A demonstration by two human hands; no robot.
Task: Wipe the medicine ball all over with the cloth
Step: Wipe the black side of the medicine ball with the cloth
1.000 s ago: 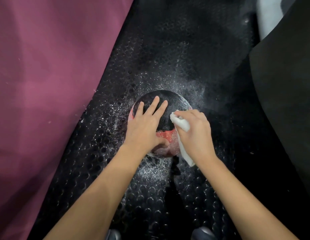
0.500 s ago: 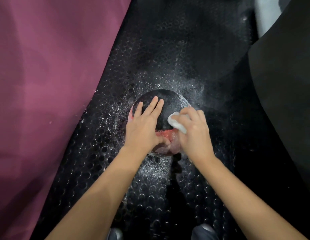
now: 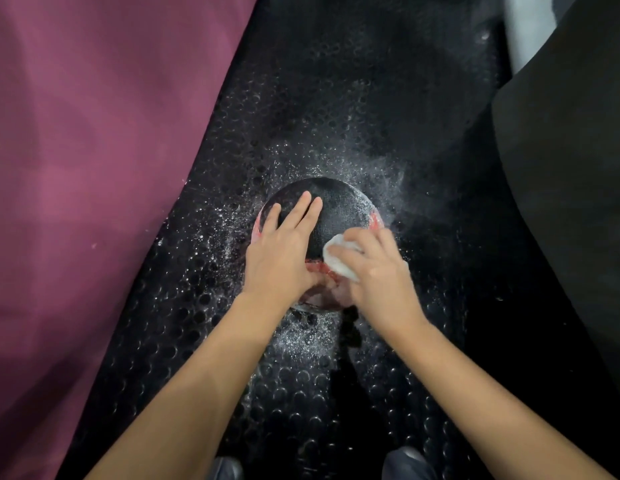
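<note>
on the medicine ball (image 3: 339,213), left hand (image 3: 280,258) lies flat, fingers straight; right hand (image 3: 377,271) fingers grip cloth (image 3: 339,258)

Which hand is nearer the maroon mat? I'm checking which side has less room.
Left. The left hand rests flat on the ball, on its side toward the maroon mat; the right hand, gripping the cloth, is on the far side.

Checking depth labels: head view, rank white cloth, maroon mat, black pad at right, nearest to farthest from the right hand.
1. white cloth: gripped in the right hand, pressed on the medicine ball.
2. black pad: off to the right, across a strip of studded floor.
3. maroon mat: far left, beyond the ball and the left hand.
</note>
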